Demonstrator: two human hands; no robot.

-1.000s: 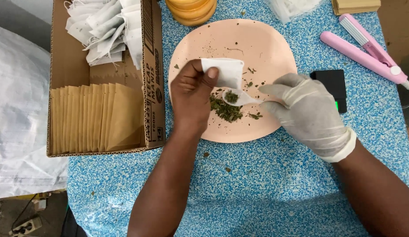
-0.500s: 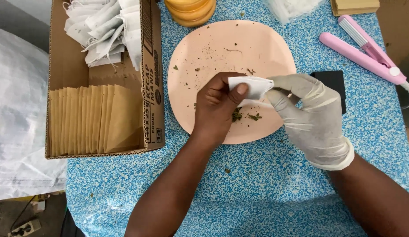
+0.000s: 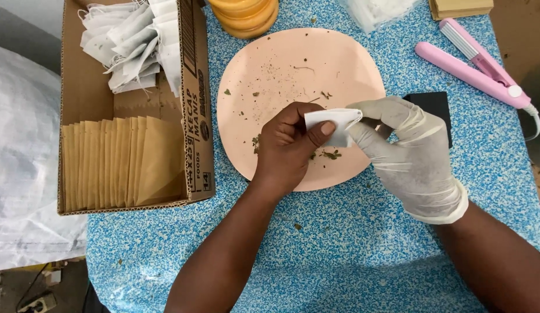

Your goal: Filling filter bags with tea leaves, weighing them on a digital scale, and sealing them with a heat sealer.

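Hands pinching white sachet, pink plate, cardboard box

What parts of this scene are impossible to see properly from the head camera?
- Inside of the small white paper sachet: covered by the bare left hand and the white-gloved right hand.
- Stacked orange round lids: cut off by the top edge.
- Black square object: partly hidden behind the gloved hand.
- Clear plastic bag: cut off by the top edge.

The desk was speckled blue and white, the plate pale pink with green flecks, the glove white, the flat iron pink, the box brown.
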